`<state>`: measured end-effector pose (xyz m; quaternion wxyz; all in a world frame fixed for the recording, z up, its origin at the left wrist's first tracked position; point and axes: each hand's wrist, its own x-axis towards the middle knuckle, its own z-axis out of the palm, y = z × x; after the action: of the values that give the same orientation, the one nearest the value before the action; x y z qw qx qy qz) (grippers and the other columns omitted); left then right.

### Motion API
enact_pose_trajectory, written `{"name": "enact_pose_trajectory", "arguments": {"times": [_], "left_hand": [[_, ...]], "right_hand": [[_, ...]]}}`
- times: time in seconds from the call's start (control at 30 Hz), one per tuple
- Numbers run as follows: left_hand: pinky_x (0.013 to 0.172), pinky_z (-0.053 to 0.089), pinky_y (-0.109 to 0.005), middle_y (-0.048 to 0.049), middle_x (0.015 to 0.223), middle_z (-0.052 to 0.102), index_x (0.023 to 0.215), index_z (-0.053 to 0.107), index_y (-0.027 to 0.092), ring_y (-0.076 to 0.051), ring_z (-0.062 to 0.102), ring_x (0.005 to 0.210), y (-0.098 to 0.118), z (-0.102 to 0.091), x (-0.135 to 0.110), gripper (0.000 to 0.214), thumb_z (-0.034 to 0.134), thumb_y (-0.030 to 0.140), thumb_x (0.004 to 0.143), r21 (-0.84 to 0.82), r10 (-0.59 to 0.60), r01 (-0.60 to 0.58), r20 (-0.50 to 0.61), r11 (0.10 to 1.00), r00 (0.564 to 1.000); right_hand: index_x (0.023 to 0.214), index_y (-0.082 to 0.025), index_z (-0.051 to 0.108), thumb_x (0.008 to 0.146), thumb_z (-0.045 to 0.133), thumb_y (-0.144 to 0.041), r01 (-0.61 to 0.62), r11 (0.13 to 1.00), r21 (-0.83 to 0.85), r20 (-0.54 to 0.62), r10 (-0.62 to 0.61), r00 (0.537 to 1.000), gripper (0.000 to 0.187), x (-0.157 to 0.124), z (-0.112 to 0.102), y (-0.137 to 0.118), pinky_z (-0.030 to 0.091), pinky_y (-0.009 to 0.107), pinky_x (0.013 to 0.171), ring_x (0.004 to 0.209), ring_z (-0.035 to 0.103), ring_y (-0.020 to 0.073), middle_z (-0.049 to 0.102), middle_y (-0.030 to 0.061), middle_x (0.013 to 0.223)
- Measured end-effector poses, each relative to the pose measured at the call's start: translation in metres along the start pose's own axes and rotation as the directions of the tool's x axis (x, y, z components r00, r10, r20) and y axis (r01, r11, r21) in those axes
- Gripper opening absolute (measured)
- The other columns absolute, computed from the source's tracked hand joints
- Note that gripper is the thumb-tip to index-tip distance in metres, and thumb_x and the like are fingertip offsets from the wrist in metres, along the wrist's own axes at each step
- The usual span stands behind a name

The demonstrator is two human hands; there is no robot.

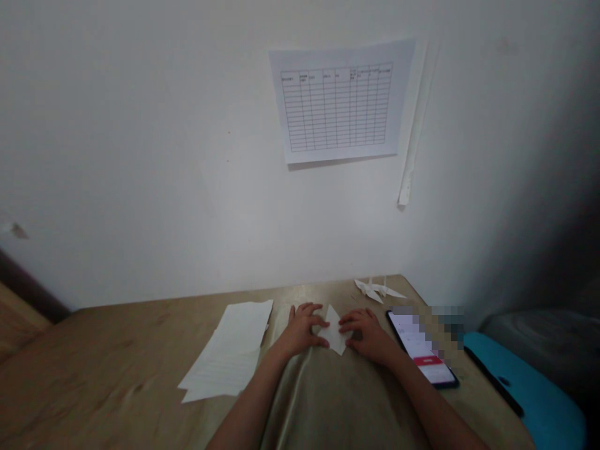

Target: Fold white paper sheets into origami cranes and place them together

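A small white folded paper [335, 334], kite-like in shape with a point at the top, is between my two hands at the table's front middle. My left hand [302, 330] holds its left edge, with the thumb and index fingertips on the paper and the other fingers bent. From the right side, my right hand [368, 334] grips the opposite edge, thumb below and fingertips above. The fingertips cover parts of both edges. Left of my left hand lies a stack of white paper sheets [234, 344]. Behind my right hand are folded paper cranes [377, 289].
A lit phone [424, 350] lies right of my right forearm, partly blurred out. Past the brown table's [140, 350] right edge is a turquoise rounded object [529, 387]. A white wall carries a printed table sheet [340, 103] behind everything.
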<state>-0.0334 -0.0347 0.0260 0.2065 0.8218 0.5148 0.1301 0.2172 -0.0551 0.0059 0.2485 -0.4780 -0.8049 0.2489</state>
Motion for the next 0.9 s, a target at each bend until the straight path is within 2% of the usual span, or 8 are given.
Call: {"name": "enact_pose_trajectory", "arguments": {"times": [0.27, 0.5, 0.9], "left_hand": [[0.12, 0.001, -0.071, -0.0076, 0.154, 0.049, 0.108, 0.078, 0.036, -0.038, 0.036, 0.146, 0.0025, 0.0002, -0.003, 0.051, 0.091, 0.052, 0.061, -0.029, -0.019, 0.019, -0.001, 0.999, 1.0], [0.12, 0.003, -0.07, -0.0078, 0.154, 0.049, 0.108, 0.079, 0.035, -0.037, 0.037, 0.146, 0.0059, -0.0028, -0.0053, 0.045, 0.089, 0.047, 0.066, -0.051, -0.025, 0.026, 0.008, 0.998, 1.0], [0.12, 0.002, -0.07, -0.0083, 0.158, 0.046, 0.107, 0.08, 0.034, -0.034, 0.038, 0.147, 0.0092, -0.0032, -0.0063, 0.028, 0.078, 0.034, 0.079, -0.004, -0.024, 0.024, -0.004, 1.0, 1.0]], "right_hand": [[0.096, -0.032, 0.079, 0.073, 0.078, -0.031, -0.006, 1.0, 0.021, 0.029, 0.006, 1.0, 0.023, 0.0011, -0.0038, -0.0023, 0.012, 0.056, 0.121, 0.13, 0.052, 0.0279, 0.069, 0.0035, 0.128], [0.093, -0.032, 0.08, 0.068, 0.086, -0.038, 0.008, 1.0, 0.025, 0.022, -0.009, 1.0, 0.027, 0.0012, -0.0039, -0.0025, 0.014, 0.058, 0.12, 0.128, 0.054, 0.0285, 0.07, 0.0031, 0.125], [0.094, -0.031, 0.079, 0.07, 0.086, -0.042, 0.021, 0.999, 0.037, 0.017, -0.021, 1.0, 0.027, 0.0005, -0.0039, -0.0019, 0.012, 0.056, 0.12, 0.129, 0.052, 0.0281, 0.07, 0.0037, 0.126]]}}
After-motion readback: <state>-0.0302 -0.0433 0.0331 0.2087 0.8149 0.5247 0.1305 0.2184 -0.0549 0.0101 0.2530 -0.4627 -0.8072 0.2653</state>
